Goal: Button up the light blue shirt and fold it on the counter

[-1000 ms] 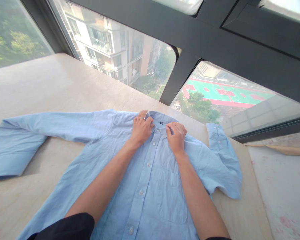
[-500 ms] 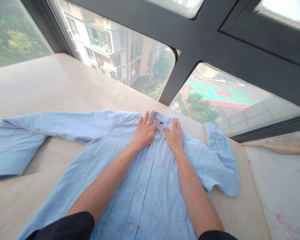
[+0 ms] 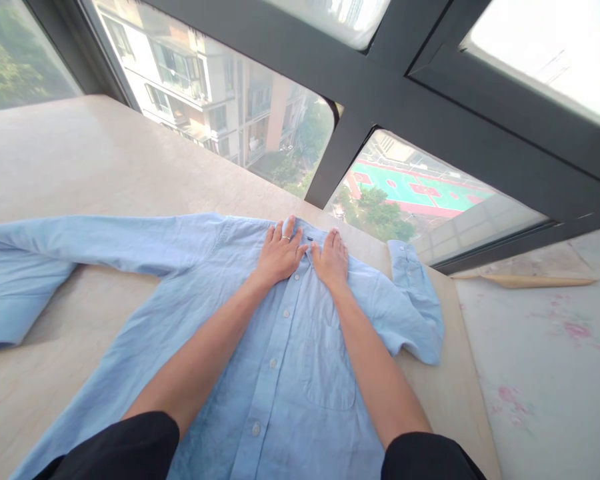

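A light blue button-up shirt (image 3: 280,373) lies front up on a beige stone ledge (image 3: 80,167), buttoned, with a chest pocket. My left hand (image 3: 279,253), wearing a ring, lies flat with fingers stretched over the left side of the collar. My right hand (image 3: 331,259) rests flat on the right side of the collar, right next to the left hand. The left sleeve (image 3: 95,243) stretches far to the left and folds back at the cuff. The right sleeve (image 3: 415,293) is bent beside the window.
Large windows with dark frames (image 3: 430,87) run along the far edge of the ledge, showing buildings and a sports court far below. To the right, a lower pale surface (image 3: 545,373) with pink marks adjoins the ledge. Bare ledge lies to the left and behind the shirt.
Both hands went from pinching the collar to lying flat and open on it. The view has shifted slightly, so the shirt sits further left in the frame.
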`<act>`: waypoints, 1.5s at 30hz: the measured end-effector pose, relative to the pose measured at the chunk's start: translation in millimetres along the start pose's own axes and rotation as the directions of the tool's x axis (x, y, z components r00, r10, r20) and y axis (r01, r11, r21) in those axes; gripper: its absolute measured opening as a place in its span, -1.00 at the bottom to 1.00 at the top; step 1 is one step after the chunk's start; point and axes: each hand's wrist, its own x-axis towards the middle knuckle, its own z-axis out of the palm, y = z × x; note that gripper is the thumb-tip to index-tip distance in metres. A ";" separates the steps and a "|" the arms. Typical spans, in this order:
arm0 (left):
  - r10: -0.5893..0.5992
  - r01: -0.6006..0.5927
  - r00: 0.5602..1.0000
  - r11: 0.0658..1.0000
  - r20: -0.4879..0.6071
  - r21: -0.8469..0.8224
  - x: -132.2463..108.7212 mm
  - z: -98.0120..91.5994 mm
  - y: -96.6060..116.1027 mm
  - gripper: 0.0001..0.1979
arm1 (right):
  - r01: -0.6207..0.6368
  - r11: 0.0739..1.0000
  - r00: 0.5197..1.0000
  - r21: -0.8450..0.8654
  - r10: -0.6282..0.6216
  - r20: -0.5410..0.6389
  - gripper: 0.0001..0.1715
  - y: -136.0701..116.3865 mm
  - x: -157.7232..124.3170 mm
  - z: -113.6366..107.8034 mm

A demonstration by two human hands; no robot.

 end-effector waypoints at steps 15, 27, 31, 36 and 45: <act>-0.082 0.073 0.994 0.990 -0.071 -0.120 -10.3 -11.0 -9.5 -0.38 | -0.072 0.997 0.994 -0.031 0.075 0.075 -0.22 -9.7 1.9 -9.9; -0.074 0.001 0.963 0.963 0.261 0.268 -118.5 -72.1 -51.4 -0.32 | -0.097 0.993 0.978 -0.062 0.107 0.177 -0.14 -7.2 5.2 -8.5; -0.101 0.024 0.972 0.939 0.211 0.342 -150.8 -86.6 -60.8 -0.29 | -0.099 0.992 0.966 -0.075 0.114 0.230 -0.12 -4.4 7.5 -9.9; -0.153 0.109 0.984 0.918 0.087 0.381 -183.3 -91.8 -72.3 -0.27 | -0.087 0.989 0.959 -0.123 0.116 0.257 -0.10 -1.4 9.0 -9.3; -0.222 0.199 0.975 0.900 0.014 0.387 -218.6 -92.1 -58.0 -0.29 | -0.084 0.984 0.958 -0.159 0.124 0.259 -0.09 0.4 8.7 -7.6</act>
